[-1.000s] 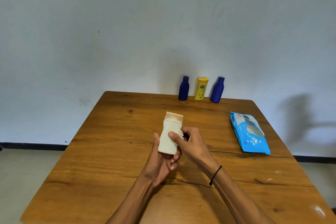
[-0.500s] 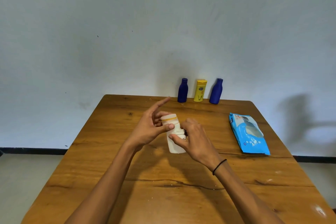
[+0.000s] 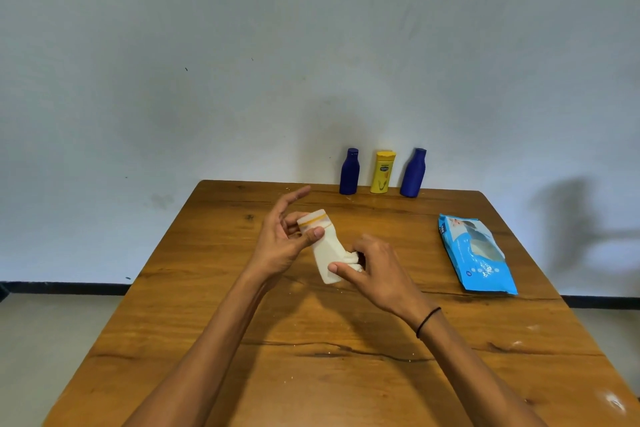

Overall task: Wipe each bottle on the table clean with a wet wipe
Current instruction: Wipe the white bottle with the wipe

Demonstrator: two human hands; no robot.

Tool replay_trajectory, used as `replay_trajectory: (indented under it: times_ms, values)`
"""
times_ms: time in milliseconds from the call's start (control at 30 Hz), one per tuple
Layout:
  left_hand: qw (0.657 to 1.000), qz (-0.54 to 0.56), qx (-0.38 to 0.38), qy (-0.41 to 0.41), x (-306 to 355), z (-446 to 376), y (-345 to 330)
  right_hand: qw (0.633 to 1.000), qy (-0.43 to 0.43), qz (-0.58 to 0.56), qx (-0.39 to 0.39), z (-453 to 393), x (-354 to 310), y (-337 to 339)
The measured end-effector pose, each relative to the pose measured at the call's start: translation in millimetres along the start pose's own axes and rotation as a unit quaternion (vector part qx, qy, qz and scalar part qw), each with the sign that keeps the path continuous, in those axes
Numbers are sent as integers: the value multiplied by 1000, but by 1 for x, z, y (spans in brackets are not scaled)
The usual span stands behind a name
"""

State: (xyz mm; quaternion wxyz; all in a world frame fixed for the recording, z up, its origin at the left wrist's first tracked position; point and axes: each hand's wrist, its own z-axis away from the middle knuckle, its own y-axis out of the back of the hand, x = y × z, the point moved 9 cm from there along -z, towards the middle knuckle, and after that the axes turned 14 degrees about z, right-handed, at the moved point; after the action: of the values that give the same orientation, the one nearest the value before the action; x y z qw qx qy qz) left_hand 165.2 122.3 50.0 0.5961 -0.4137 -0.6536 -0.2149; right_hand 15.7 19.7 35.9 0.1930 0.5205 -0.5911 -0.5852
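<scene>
While the left hand pinches the white bottle near its cap, the right hand rubs a bunched wipe low on it; turning the bottle looks next.

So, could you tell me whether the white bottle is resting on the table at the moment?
Cannot tell. In the head view the white bottle tilts between the left hand and right hand, its base near the table, but contact isn't plain.

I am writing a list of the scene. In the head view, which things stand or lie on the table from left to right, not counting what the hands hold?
Left dark blue bottle → yellow bottle → right dark blue bottle → blue wet wipe pack.
</scene>
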Motion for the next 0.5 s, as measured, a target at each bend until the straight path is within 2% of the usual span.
replay_trajectory:
  times_ms: [200, 333, 500]
  values:
    - [1000, 21, 2, -2, -6, 4, -9, 998, -21, -54, 28, -8, -5, 15]
    - [999, 36, 14, -8, 1, 2, -3, 998, -13, -62, -3, -5, -5, 15]
    - [993, 102, 65, 2, 2, 3, 16, 998, -27, -48, -27, 6, 3, 2]
